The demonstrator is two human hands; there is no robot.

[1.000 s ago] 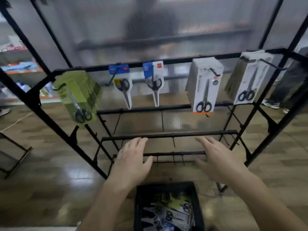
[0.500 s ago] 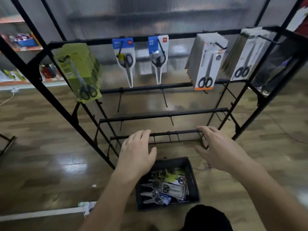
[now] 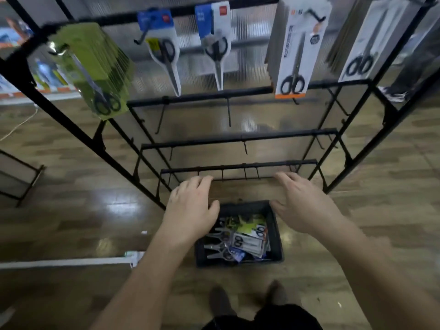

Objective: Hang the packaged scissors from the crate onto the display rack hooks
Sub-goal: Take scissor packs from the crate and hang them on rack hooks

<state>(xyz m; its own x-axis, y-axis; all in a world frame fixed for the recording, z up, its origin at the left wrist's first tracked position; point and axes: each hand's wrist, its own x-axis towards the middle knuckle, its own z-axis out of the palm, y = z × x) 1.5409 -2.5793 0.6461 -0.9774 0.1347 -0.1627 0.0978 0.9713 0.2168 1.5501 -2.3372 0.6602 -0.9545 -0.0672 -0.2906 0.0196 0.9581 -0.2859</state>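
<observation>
A black crate (image 3: pixel 277 236) stands on the wooden floor below me, holding several packaged scissors (image 3: pixel 240 241). My left hand (image 3: pixel 190 210) hovers over the crate's left rim, open and empty. My right hand (image 3: pixel 302 206) hovers over its right rim, fingers spread, holding nothing. The black display rack (image 3: pixel 238 139) rises in front. On its top bar hang green packs (image 3: pixel 95 65), two blue-topped packs (image 3: pixel 164 44) (image 3: pixel 215 39), a white and orange stack (image 3: pixel 297 48) and a white stack (image 3: pixel 366 41). The lower hooks (image 3: pixel 245 146) are bare.
My feet (image 3: pixel 247 298) stand just behind the crate. A white strip (image 3: pixel 71 262) lies on the floor at left. A second black frame (image 3: pixel 26 184) stands at far left. Someone's shoe (image 3: pixel 392 95) shows behind the rack at right.
The view has tilted down, so the crate now sits fully in sight. Both hands have dropped from in front of the lower bars to just above the crate's rims.
</observation>
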